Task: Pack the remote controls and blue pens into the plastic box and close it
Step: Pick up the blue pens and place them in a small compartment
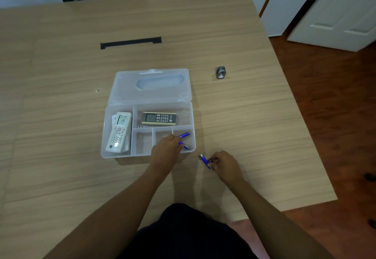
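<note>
Plastic box (184, 150) lies open mid-worktop (61, 177), its lid (126, 87) folded back toward the far edge. White remote controls (119, 132) fill the left compartment, a dark remote (159, 118) the upper one. Left hand (165, 152) reaches into the lower right compartment, its grip closed on a blue pen (184, 146); another pen (184, 135) lies just beyond. Right hand (224, 164), beside the box, pinches a third pen (205, 160) on the worktop.
</note>
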